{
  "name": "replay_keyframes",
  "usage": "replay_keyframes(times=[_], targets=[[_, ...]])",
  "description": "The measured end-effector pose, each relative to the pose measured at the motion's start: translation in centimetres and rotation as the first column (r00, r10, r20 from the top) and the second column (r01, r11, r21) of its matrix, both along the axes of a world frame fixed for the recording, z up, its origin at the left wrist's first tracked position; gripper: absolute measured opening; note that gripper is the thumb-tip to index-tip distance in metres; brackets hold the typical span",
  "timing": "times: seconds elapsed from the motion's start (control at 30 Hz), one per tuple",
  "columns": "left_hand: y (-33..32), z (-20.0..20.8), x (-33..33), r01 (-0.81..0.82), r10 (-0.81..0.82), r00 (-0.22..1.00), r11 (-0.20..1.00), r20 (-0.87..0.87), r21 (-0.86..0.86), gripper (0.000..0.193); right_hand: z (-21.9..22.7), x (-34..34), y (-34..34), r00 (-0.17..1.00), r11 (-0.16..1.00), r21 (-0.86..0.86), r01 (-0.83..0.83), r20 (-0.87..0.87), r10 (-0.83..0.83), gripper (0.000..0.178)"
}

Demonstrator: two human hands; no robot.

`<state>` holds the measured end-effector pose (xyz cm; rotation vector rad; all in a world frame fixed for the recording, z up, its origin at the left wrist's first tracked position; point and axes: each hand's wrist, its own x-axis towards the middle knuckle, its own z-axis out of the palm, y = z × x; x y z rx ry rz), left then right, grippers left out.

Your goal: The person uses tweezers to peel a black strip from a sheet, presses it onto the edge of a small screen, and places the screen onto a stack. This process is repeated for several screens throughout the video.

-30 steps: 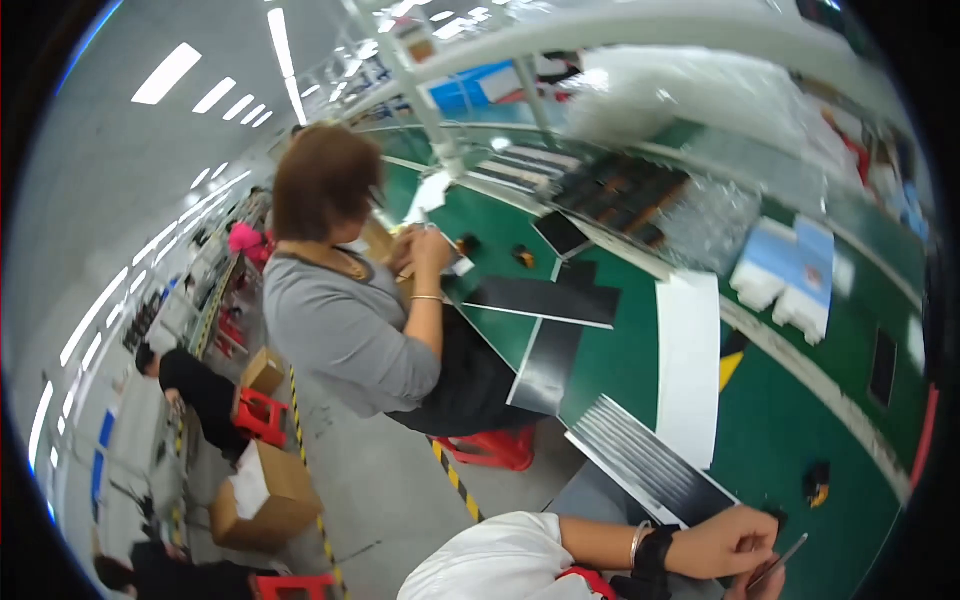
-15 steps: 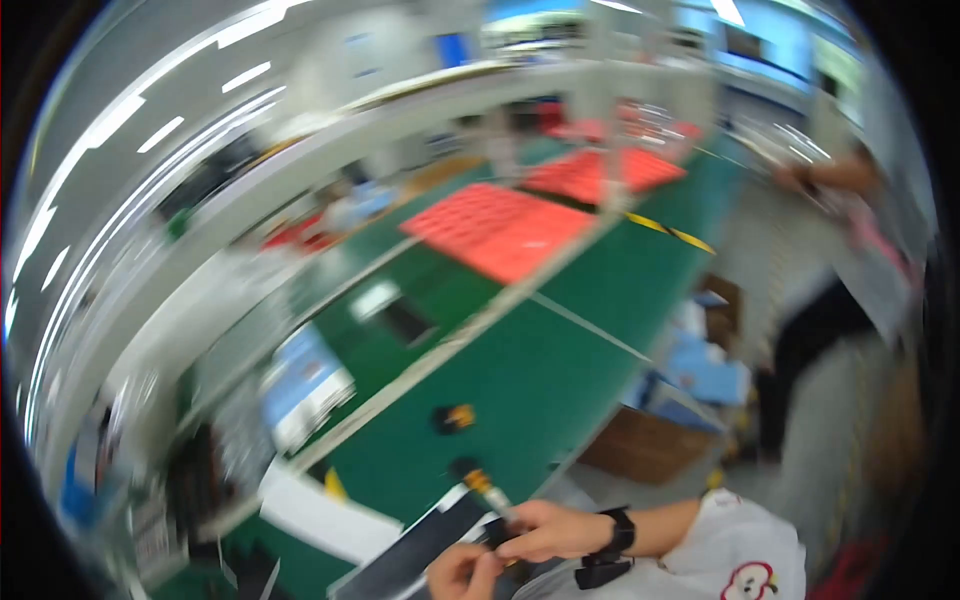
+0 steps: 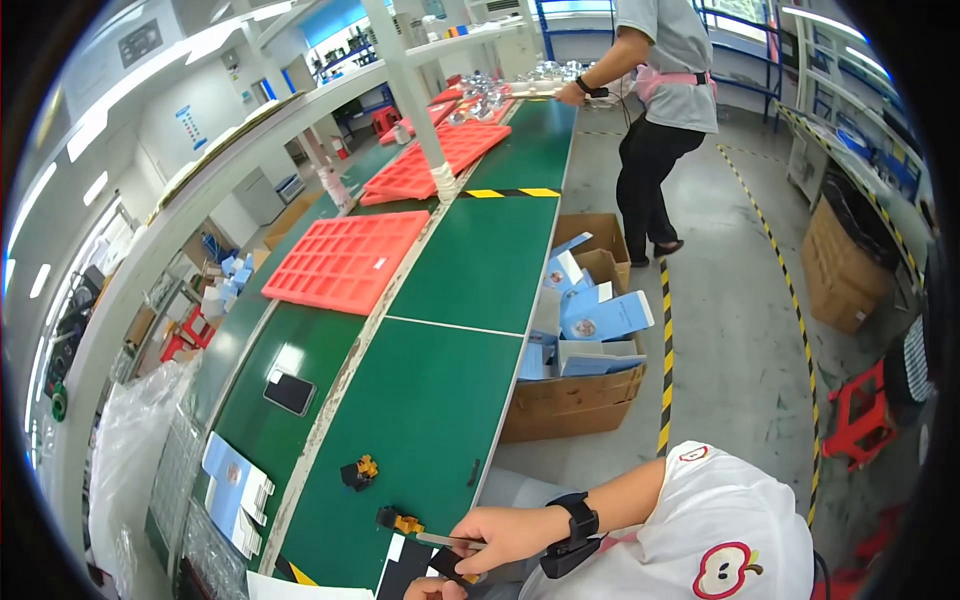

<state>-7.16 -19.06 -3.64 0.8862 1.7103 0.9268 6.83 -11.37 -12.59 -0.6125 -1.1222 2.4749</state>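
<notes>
My right hand (image 3: pixel 515 533) is closed at the table's near edge, with a thin, flat metal tool (image 3: pixel 440 540), perhaps tweezers, pointing left from its fingers. Below those fingers is a small black part (image 3: pixel 452 563) with a bit of yellow. My left hand (image 3: pixel 435 589) shows only at the lower edge, fingers curled against that part. Just past the tool's tip lies a black piece with an orange-yellow flexible strip (image 3: pixel 402 521). A similar black and orange-yellow piece (image 3: pixel 360 472) lies farther off. Under my hands is a dark flat sheet with white edges (image 3: pixel 398 572).
A phone (image 3: pixel 290 392), a blue-white flattened box (image 3: pixel 236 492) and red trays (image 3: pixel 350 262) lie along the green table (image 3: pixel 440 385). An open carton (image 3: pixel 575 400) of blue boxes stands right of it. Another person (image 3: pixel 660 110) stands at the far end. A red stool (image 3: pixel 860 415) is right.
The view has turned right and sharpened, so table and trays appear shifted left. My hands stay together near the lower edge. The other person now stands at the far table end.
</notes>
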Motion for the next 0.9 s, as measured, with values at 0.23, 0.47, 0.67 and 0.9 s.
replay_keyframes(times=[0.23, 0.47, 0.67, 0.9], targets=[[-0.4, 0.1, 0.0, -0.013, 0.012, 1.000, 0.999, -0.028, -0.039, 0.009, 0.1, -0.2, -1.0, 0.991, 0.992, 0.001, 0.128, 0.030, -0.128, 0.025], [-1.0, 0.2, -0.9, 0.073, -0.097, 0.978, 0.989, -0.187, -0.128, 0.010, 0.3, -0.4, -1.8, 0.981, 0.981, -0.006, 0.195, 0.001, -0.195, 0.024], [-0.7, 0.8, -1.6, 0.106, -0.136, 0.952, 0.987, -0.275, -0.120, 0.012, 0.6, -1.2, -1.7, 0.978, 0.979, 0.064, 0.193, -0.087, -0.187, 0.019], [1.0, 1.9, -2.0, 0.096, -0.189, 0.832, 0.975, -0.521, -0.200, 0.011, 1.2, -1.0, -0.3, 0.977, 0.981, 0.030, 0.193, -0.093, -0.190, 0.019]])
